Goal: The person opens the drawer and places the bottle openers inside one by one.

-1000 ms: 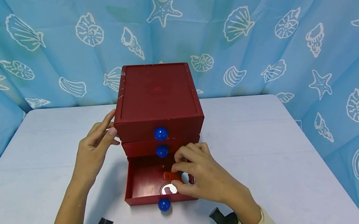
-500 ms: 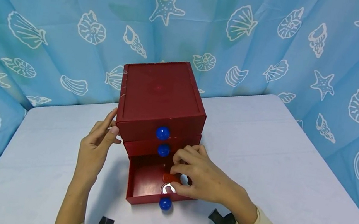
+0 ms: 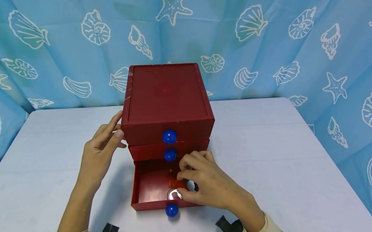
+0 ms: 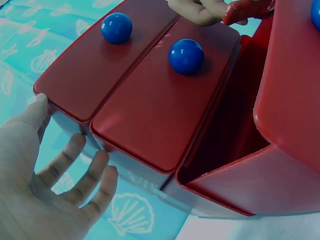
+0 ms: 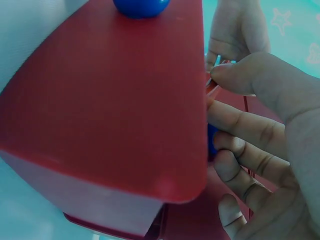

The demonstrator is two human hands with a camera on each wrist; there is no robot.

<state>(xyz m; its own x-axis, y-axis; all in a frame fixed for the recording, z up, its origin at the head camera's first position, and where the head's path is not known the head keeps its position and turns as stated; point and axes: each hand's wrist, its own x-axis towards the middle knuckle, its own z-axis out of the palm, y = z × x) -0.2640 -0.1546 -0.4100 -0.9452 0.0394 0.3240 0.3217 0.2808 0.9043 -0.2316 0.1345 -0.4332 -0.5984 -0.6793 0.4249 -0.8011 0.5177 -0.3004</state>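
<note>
A red cabinet [image 3: 169,93] of three drawers with blue knobs stands on the table, its bottom drawer [image 3: 146,206] pulled out. My left hand [image 3: 98,159] rests against the cabinet's left side, fingers spread and fairly straight; in the left wrist view its thumb tip meets the top corner. My right hand [image 3: 210,180] reaches over the open drawer. Between its thumb and index finger it pinches a small orange-red object [image 3: 175,184] with shiny round parts, partly hidden by the fingers. The right wrist view shows a sliver of this orange-red object [image 5: 212,90] at the fingertips.
The middle drawer's blue knob [image 3: 170,155] is close to the right hand's fingers. The lower drawer's blue knob [image 3: 172,210] sticks out in front. A white-covered table [image 3: 274,158] carries the cabinet, with a blue shell-patterned curtain [image 3: 194,20] behind it.
The right hand has shifted very slightly left and the orange-red object a little lower in the drawer area. The left hand keeps its place on the cabinet; the whole view drifts slightly.
</note>
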